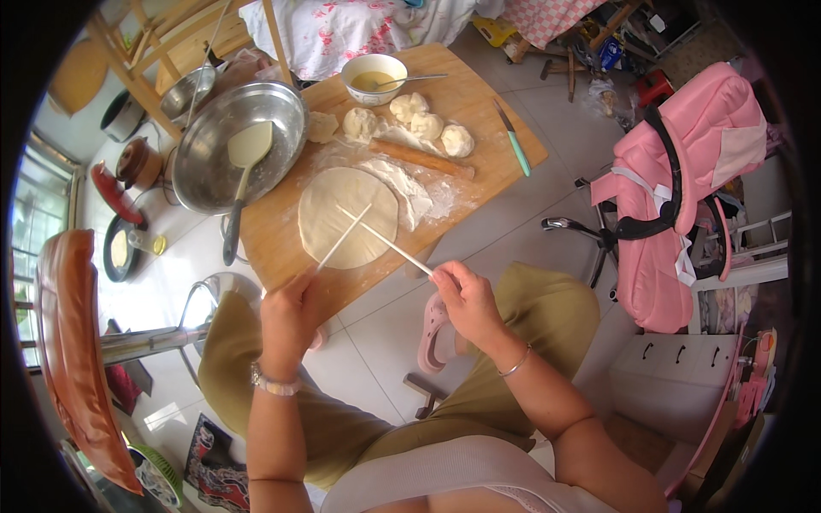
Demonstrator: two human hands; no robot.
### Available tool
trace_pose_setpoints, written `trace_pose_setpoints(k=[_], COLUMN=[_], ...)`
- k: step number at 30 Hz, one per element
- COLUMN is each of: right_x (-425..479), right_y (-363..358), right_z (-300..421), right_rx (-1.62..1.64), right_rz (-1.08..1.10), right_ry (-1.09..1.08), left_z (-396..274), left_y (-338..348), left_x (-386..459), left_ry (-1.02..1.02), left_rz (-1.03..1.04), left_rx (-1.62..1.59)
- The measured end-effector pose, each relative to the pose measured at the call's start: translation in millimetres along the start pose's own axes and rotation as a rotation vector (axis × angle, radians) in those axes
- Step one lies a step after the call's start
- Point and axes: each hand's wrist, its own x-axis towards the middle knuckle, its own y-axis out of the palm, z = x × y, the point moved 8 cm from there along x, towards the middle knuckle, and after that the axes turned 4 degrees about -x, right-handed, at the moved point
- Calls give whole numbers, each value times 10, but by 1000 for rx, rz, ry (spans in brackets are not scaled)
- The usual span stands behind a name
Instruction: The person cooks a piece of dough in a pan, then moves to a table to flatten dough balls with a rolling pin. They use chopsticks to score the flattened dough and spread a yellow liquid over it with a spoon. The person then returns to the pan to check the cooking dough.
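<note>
A round, flat sheet of dough (340, 237) lies near the front of a wooden board (507, 173). My left hand (290, 314) grips one chopstick (340, 245), and my right hand (463, 301) pinches another chopstick (401, 252). Their far ends cross over the dough; whether they touch it I cannot tell. Behind the sheet are loose flour (410, 202), a wooden rolling pin (420, 159) and several dough lumps (426, 126). A white bowl (374, 97) of yellowish liquid holds a spoon (417, 79). A knife with a green handle (518, 154) lies at the right.
A large metal basin (192, 183) with a spatula (250, 146) sits at the board's left edge. Farther left are a dark pan (122, 269), a lidded brown pot (136, 163) and a glass jar (144, 242). A pink office chair (654, 256) stands at the right.
</note>
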Motion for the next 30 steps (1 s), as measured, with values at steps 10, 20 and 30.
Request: trace_pose_setpoints(k=[10, 20, 30], right_x=[-14, 13, -115], right_y=[-41, -161, -269], right_z=[-166, -117, -144], right_rx=[65, -118, -136], right_rz=[17, -83, -86], right_ry=[97, 0, 14], left_z=[145, 178, 213], left_y=[-92, -83, -115], left_x=[39, 40, 33], left_ry=[-92, -150, -219], left_rz=[-65, -31, -20], left_rx=[76, 13, 3])
